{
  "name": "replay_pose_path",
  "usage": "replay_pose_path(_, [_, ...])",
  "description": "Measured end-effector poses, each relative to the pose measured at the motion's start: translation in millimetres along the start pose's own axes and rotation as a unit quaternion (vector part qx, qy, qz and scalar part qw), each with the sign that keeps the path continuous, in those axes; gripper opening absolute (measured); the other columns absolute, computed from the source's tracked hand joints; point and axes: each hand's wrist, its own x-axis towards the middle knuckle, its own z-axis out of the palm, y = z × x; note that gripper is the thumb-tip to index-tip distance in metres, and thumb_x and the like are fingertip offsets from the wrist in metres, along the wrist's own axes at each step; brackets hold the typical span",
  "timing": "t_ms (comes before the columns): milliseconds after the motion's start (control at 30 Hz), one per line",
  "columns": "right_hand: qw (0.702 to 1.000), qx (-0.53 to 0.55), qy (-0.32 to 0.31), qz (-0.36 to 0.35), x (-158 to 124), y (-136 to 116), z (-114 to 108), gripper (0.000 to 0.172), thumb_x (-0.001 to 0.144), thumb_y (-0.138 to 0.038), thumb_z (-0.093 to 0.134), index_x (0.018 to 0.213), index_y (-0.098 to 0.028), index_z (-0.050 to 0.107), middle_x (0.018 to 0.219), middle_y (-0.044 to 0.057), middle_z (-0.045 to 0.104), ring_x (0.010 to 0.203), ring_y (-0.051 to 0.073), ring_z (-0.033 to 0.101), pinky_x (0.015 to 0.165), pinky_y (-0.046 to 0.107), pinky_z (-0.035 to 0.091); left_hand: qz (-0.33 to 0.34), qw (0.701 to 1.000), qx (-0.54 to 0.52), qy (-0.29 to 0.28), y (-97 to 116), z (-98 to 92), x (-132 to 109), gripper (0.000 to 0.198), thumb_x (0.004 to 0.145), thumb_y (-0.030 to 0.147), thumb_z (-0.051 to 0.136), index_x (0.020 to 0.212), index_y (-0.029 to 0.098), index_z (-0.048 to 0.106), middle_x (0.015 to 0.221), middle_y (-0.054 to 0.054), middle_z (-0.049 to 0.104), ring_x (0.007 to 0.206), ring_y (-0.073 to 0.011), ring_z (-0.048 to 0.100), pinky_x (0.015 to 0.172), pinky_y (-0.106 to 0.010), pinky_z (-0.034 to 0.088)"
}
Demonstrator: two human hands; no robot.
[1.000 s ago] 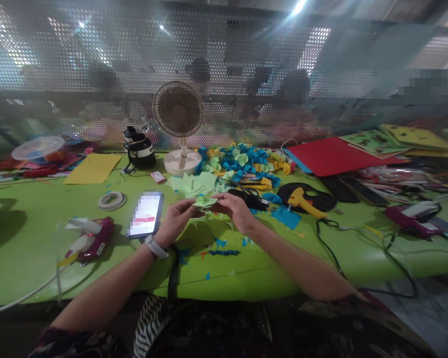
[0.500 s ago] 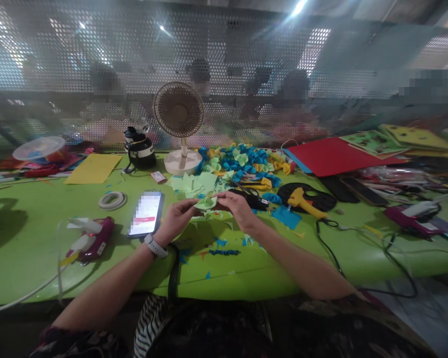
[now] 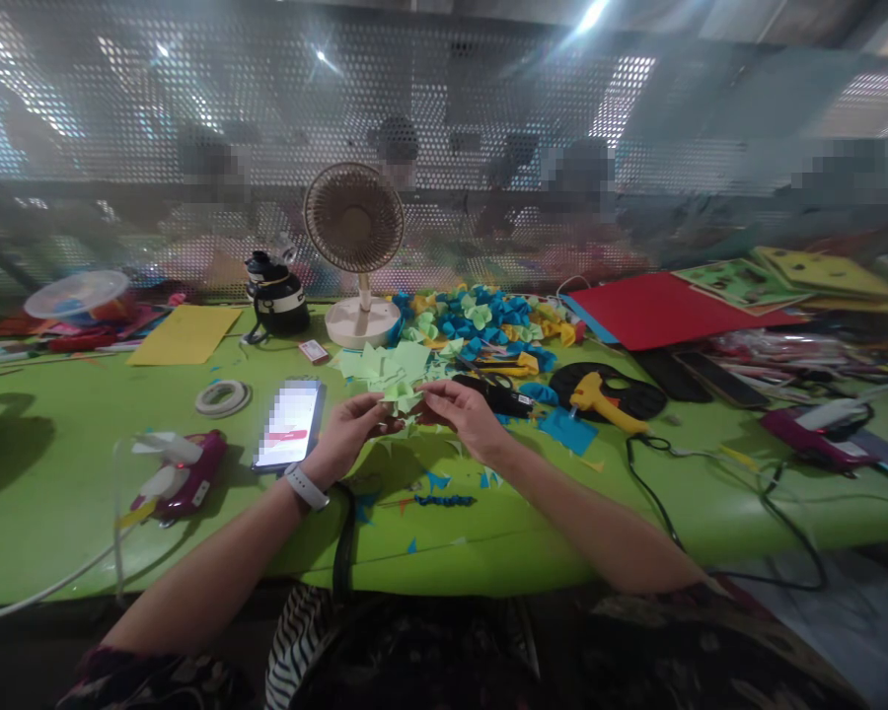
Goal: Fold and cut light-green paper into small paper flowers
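Note:
My left hand [image 3: 347, 434] and my right hand [image 3: 463, 414] meet over the green table [image 3: 66, 493], both pinching a small light-green folded paper piece [image 3: 401, 396] between their fingertips. A white watch sits on my left wrist. Just behind the paper lies a loose pile of light-green paper squares [image 3: 383, 365]. Farther back is a heap of blue, green and yellow folded paper flowers [image 3: 481, 318]. A phone [image 3: 290, 424] with a lit screen lies flat just left of my left hand.
A small desk fan [image 3: 353, 237] stands behind the papers, a black bottle [image 3: 275, 294] beside it. Tape roll [image 3: 222, 397], pink glue gun [image 3: 185, 473], yellow glue gun [image 3: 603, 399], red card sheet [image 3: 662, 308], cables [image 3: 710, 513] and paper scraps lie around. People sit behind the mesh screen.
The green paper has been pressed from a flatter shape into a more bunched, upright one, and my fingertips have drawn slightly closer. Both arms stay where they were.

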Motion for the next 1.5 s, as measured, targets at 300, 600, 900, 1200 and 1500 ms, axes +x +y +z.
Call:
replay_pose_path(300, [0.999,-0.041,-0.004,0.007,1.0,2.3,-1.9,0.025,0.07,-0.028,0.072,0.094,-0.02,0.07,0.078,-0.001,0.071,0.069,0.013,0.066,0.081,0.032,0.055,0.09,0.989,0.117,-0.027,3.4,5.0,-4.8,0.039,0.068,0.045,0.079,0.091,0.014,0.075,0.086,-0.007,0.077,0.076,-0.0192,0.072,0.08,-0.035,0.059])
replay_pose_path(600, [0.916,-0.378,-0.038,-0.132,0.2,3.6,-11.8,0.018,0.084,-0.029,0.058,0.09,-0.018,0.071,0.088,0.005,0.071,0.082,0.02,0.063,0.076,0.032,0.048,0.209,0.921,0.326,-0.035,-1.4,-5.7,-2.1,0.025,0.079,0.026,0.066,0.099,0.017,0.076,0.094,-0.009,0.077,0.082,-0.0215,0.07,0.075,-0.03,0.056])
replay_pose_path(900, [0.879,-0.443,-0.079,-0.158,-6.0,-1.5,-6.0,0.019,0.089,-0.025,0.05,0.092,-0.019,0.067,0.078,0.002,0.07,0.072,0.017,0.062,0.069,0.027,0.044,0.241,0.893,0.377,-0.045,3.5,-4.0,-4.3,0.025,0.076,0.015,0.059,0.093,0.018,0.076,0.088,-0.007,0.077,0.076,-0.0206,0.069,0.07,-0.028,0.053])
replay_pose_path(1200, [0.87,-0.461,-0.048,-0.168,-10.8,4.0,-0.3,0.015,0.09,-0.025,0.049,0.092,-0.021,0.064,0.075,0.001,0.068,0.068,0.016,0.06,0.066,0.025,0.04,0.297,0.845,0.443,-0.025,-2.1,-2.0,-10.9,0.025,0.079,0.016,0.058,0.098,0.022,0.074,0.093,-0.006,0.076,0.078,-0.0198,0.068,0.074,-0.029,0.052])
replay_pose_path(1500, [0.885,-0.44,-0.052,-0.145,-12.7,5.3,4.3,0.016,0.089,-0.019,0.047,0.087,-0.02,0.063,0.076,0.002,0.071,0.07,0.016,0.065,0.067,0.025,0.042,0.286,0.852,0.437,-0.023,-7.5,3.4,-15.7,0.017,0.084,0.022,0.058,0.09,0.02,0.074,0.082,-0.005,0.075,0.07,-0.0172,0.066,0.066,-0.024,0.049])
